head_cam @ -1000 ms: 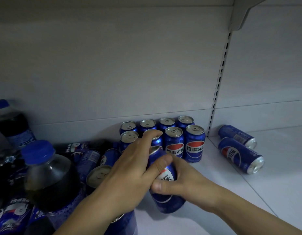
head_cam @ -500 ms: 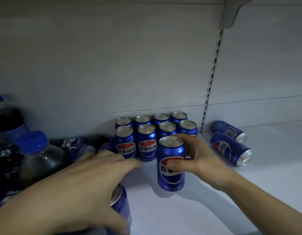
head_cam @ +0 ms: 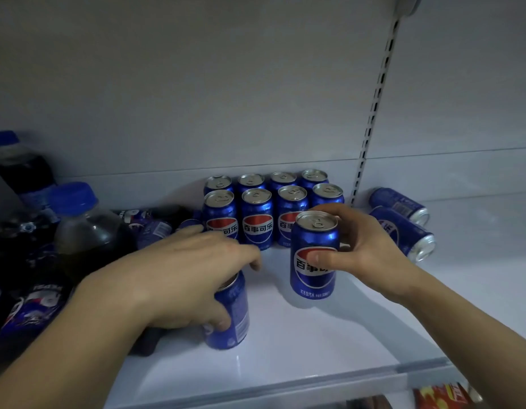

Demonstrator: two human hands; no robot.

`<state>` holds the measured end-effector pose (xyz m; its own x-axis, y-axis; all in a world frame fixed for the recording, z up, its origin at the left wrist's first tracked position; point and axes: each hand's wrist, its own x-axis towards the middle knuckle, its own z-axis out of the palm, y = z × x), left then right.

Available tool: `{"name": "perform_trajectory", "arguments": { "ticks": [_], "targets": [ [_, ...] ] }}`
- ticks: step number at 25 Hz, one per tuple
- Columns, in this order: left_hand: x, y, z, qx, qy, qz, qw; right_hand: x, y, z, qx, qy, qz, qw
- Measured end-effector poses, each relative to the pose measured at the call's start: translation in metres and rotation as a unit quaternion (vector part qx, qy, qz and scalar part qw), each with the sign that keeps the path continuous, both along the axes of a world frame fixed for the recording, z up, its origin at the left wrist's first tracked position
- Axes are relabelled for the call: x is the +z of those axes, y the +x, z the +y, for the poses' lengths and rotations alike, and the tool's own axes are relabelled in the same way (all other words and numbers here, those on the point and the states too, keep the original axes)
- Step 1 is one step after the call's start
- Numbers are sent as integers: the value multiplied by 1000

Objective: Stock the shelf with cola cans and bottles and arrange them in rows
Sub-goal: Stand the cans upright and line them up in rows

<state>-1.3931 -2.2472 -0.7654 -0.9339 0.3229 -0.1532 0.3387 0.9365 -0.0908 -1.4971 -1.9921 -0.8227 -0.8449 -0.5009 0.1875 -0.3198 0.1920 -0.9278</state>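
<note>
In the head view, the right hand (head_cam: 365, 246) is gripping the front can (head_cam: 313, 261): the thumb is lying on the label and the other fingers are curling round the back, near the rim. This blue cola can is standing upright on the white shelf (head_cam: 315, 343), just in front of the standing cans (head_cam: 257, 219), which are forming two rows of four against the back wall.

The left hand (head_cam: 182, 276) is holding the second can (head_cam: 232, 317) from above, with the fingers bending over its top and the thumb pressing on its side. This can is sitting nearer to the shelf edge, to the left of the front can and apart from it.

On the far left, dark cola bottles (head_cam: 87, 231) with blue caps are crowding together, some upright and some lying. To the right of the slotted upright (head_cam: 374, 113), two lying cans (head_cam: 403, 231) are resting on their sides, one beside the other. A red packet (head_cam: 441, 394) is showing below the shelf edge.
</note>
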Motion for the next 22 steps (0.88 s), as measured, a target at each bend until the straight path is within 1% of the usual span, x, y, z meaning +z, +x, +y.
{"name": "perform_trajectory", "arguments": {
  "ticks": [1,3,5,8,11,14,16,20,22],
  "targets": [
    [-1,-7,5,0,39,-5,999,-1,-3,3,-6,2,3,1000],
    [-4,-21,22,-9,109,24,994,-3,-8,11,-17,-3,-2,1000],
    [-20,-37,31,-2,216,63,974,-6,-14,18,-24,-4,-12,1000],
    [-47,-49,37,18,368,115,923,-13,-19,28,-20,17,-7,1000],
    [-73,-50,43,62,465,172,866,-19,-22,36,-22,15,3,1000],
    [-94,-47,54,160,509,207,820,-22,-22,37,-51,37,32,997],
    [-102,-48,60,189,530,209,800,-23,-22,35,-79,51,50,994],
    [-105,-52,63,190,555,213,781,-22,-27,30,-121,34,68,990],
    [-105,-51,62,182,559,211,781,-23,-30,28,-143,36,77,986]
  ]
}}
